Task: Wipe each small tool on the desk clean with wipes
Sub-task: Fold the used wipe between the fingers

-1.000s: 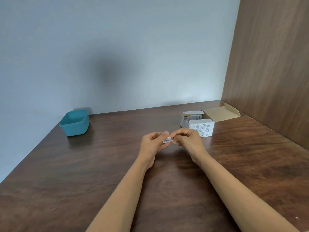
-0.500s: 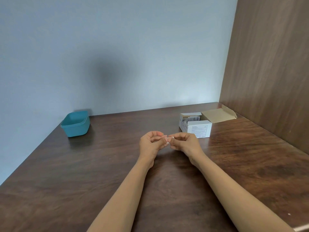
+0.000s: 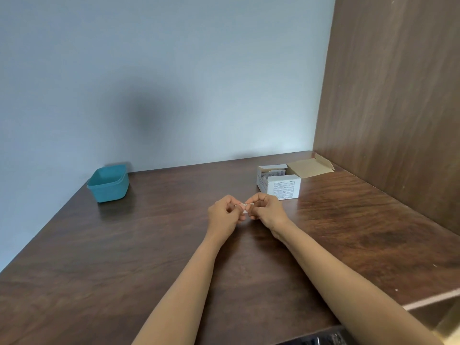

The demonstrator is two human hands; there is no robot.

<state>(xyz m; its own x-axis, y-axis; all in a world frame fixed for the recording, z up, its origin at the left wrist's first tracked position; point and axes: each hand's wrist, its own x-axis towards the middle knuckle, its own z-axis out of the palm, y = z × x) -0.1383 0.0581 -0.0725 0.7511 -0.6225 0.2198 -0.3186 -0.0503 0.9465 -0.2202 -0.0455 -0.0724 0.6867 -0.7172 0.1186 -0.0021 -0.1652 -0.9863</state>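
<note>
Barely shifted, left hand (image 3: 224,216) and right hand (image 3: 267,212) still pinch the wipe packet (image 3: 245,207) between them

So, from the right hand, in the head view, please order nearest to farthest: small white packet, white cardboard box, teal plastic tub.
1. Small white packet, pinched in the right hand.
2. White cardboard box, just behind, to the right.
3. Teal plastic tub, far left.
</note>
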